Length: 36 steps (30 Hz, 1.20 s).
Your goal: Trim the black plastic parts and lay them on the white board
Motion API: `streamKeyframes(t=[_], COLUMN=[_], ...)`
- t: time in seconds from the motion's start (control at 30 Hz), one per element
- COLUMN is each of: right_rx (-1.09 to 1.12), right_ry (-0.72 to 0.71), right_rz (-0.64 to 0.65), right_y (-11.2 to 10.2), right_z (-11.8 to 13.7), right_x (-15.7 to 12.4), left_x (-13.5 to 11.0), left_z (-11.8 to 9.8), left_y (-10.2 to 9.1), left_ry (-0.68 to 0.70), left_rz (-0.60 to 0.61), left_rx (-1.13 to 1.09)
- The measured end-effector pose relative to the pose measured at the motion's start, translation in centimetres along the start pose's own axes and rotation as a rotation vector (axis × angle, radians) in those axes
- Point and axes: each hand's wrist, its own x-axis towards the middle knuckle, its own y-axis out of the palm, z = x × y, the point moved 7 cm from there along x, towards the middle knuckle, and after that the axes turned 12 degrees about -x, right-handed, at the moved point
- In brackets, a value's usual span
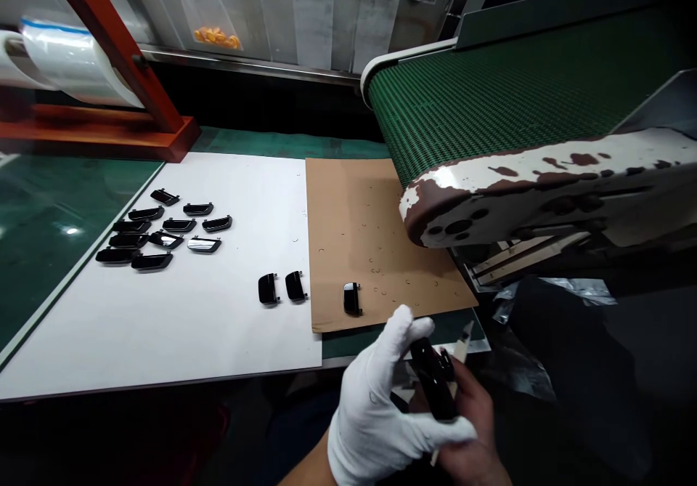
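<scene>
Left hand (381,406) spread, right hand (468,428) pinching 1 black handle (433,381); 13 on board (218,326), 1 on cardboard (375,239).

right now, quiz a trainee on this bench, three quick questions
1. What does the bare right hand hold?
a) a glossy black handle
b) a pair of scissors
c) a paintbrush

2. True or false: one black handle lies on the brown cardboard sheet.

3. Fill the gap: the belt of the conveyor is ___.

Key: 1 a; 2 true; 3 green
</scene>
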Motion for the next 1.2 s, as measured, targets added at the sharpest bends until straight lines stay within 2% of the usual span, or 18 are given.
streamKeyframes(t=[0.17,0.37,0.53,0.67,0.8,0.9,1.0,1.1,1.2], right_rx=[-0.024,-0.25,-0.459,-0.734,-0.852,-0.792,-0.618,-0.356,-0.188], right_ry=[0.017,-0.046,-0.039,-0.06,-0.053,-0.031,0.038,0.072,0.083], right_rz=[-0.11,-0.207,-0.193,-0.211,-0.222,-0.206,-0.171,-0.135,-0.1], right_y=[-1.7,-2.4,-2.4,-2.4,-2.3,-2.2,-2.2,-1.9,-1.4], right_z=[1.5,2.7,3.1,3.9,4.1,3.9,3.2,2.5,1.7], right_x=[-0.4,-0.1,-0.5,-0.8,-1.2,-1.7,-1.9,-1.5,-0.7], left_x=[-0.3,0.3,0.9,1.1,0.8,0.6,0.5,0.1,-0.3], left_z=[0.8,1.1,0.9,0.9,0.8,0.1,-0.6,-0.3,0.0], left_y=[-1.3,-2.1,-1.0,-0.2,0.4,0.4,-0.3,-1.1,-1.3], left_ry=[0.034,0.127,0.17,0.148,0.141,0.226,0.313,0.317,0.28], left_rz=[0.069,0.295,0.466,0.51,0.612,0.624,0.505,0.4,0.361], left_rx=[0.138,0.554,0.708,0.811,0.901,0.831,0.732,0.714,0.721])
